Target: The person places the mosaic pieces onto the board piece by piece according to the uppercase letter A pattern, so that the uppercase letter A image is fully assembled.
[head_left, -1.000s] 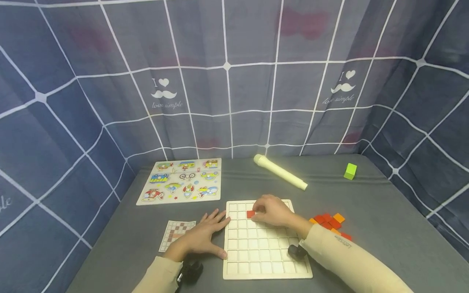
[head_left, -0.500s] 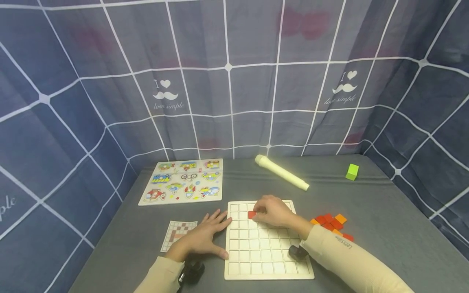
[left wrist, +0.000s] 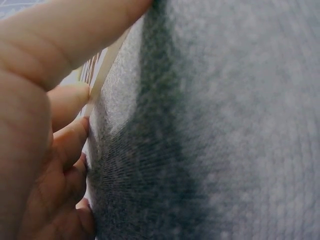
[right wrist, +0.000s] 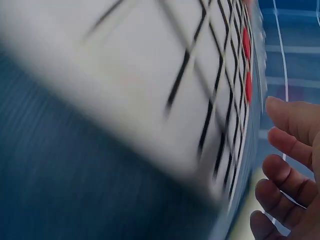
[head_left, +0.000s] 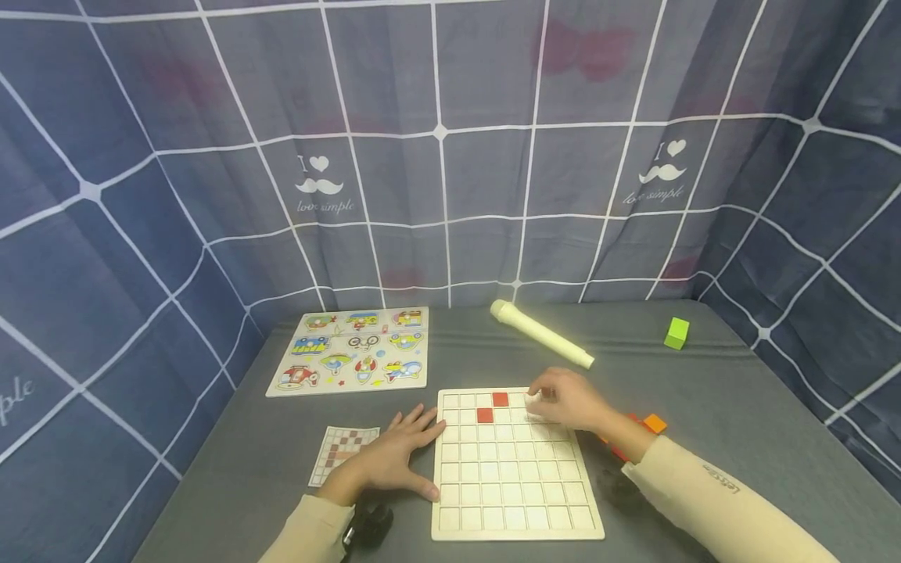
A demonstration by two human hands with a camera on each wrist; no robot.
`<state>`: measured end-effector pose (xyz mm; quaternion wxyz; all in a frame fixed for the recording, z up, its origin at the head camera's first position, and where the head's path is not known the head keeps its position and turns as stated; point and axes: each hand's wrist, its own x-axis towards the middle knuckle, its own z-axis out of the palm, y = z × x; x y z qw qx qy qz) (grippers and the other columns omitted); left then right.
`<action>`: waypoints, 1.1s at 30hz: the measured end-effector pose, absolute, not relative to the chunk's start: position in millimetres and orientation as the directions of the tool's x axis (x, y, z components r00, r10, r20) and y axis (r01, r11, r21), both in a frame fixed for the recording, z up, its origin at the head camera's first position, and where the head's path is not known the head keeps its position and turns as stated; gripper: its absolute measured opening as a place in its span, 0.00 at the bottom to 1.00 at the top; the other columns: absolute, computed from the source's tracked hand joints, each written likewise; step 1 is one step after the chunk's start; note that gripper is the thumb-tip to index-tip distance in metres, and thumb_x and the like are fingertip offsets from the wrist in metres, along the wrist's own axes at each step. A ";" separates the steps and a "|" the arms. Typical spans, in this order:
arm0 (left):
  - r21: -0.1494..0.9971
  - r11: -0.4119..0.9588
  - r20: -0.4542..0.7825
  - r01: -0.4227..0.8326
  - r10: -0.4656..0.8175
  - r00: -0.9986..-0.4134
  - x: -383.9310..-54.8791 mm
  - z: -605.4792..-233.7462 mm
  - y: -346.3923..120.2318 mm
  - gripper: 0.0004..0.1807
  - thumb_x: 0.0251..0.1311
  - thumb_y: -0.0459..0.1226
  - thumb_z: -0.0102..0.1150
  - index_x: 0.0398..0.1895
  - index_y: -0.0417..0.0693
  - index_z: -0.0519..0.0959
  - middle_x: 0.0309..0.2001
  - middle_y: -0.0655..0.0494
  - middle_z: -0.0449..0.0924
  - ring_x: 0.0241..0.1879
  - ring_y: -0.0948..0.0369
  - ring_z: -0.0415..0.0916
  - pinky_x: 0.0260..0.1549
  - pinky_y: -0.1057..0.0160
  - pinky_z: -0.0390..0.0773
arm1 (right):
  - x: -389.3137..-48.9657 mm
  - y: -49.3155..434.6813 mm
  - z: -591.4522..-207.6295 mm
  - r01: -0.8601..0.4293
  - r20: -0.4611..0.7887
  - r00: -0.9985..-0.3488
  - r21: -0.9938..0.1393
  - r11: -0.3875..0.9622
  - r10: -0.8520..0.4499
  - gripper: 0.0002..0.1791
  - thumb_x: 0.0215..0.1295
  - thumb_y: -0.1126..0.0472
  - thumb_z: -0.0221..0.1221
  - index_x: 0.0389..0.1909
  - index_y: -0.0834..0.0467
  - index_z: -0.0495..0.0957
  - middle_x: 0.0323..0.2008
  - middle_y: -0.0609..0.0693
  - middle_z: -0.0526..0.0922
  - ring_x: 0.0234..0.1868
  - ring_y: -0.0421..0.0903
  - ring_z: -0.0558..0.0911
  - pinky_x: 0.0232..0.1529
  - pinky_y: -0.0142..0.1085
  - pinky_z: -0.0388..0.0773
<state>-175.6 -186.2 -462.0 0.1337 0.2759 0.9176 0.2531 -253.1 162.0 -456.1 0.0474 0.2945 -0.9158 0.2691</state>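
Note:
A pale wooden grid board (head_left: 521, 473) lies on the dark table. Two red square tiles sit in its cells, one (head_left: 500, 399) in the far row and another (head_left: 485, 415) diagonally nearer and to the left. My left hand (head_left: 396, 455) has its fingers spread, with fingertips and thumb against the board's left edge; the left wrist view shows the same contact. Over the board's far right corner hovers my right hand (head_left: 568, 399). Its fingers are loosely bent and hold nothing, as the right wrist view shows the hand (right wrist: 295, 170) too.
Loose orange (head_left: 655, 424) and red tiles lie right of the board, partly behind my right wrist. A printed pattern card (head_left: 321, 465) is beside my left hand. Farther back are a picture puzzle board (head_left: 383, 354), a cream microphone-shaped stick (head_left: 542, 334) and a green cube (head_left: 676, 333).
My right hand has let go of a red tile and moved right, toward the board's far right corner. Two red tiles now show instead of one. The left hand stays put.

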 end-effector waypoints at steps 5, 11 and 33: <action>0.540 0.715 -0.110 0.444 0.583 -0.805 -175.4 -461.1 -186.4 0.58 0.44 0.60 0.73 0.77 0.48 0.57 0.79 0.43 0.45 0.79 0.39 0.36 0.72 0.30 0.37 | -249.2 216.5 -451.2 -0.488 0.254 -0.873 -0.478 0.730 -0.417 0.13 0.57 0.52 0.69 0.39 0.56 0.85 0.36 0.46 0.84 0.37 0.42 0.79 0.37 0.36 0.76; 0.551 0.704 -0.106 0.447 0.591 -0.799 -175.1 -461.5 -187.8 0.59 0.44 0.60 0.73 0.77 0.47 0.56 0.79 0.42 0.44 0.79 0.39 0.35 0.72 0.30 0.36 | -235.7 275.4 -447.6 -0.414 0.239 -0.909 -0.442 0.796 -0.340 0.13 0.56 0.53 0.70 0.39 0.56 0.86 0.32 0.45 0.81 0.31 0.35 0.74 0.31 0.32 0.71; 0.553 0.693 -0.076 0.463 0.595 -0.800 -175.1 -464.2 -188.3 0.59 0.42 0.59 0.74 0.76 0.45 0.58 0.78 0.39 0.46 0.78 0.36 0.37 0.71 0.28 0.37 | -219.9 313.9 -456.2 -0.401 0.101 -0.910 -0.456 0.794 -0.402 0.19 0.55 0.53 0.70 0.46 0.56 0.86 0.33 0.43 0.78 0.33 0.34 0.69 0.30 0.28 0.65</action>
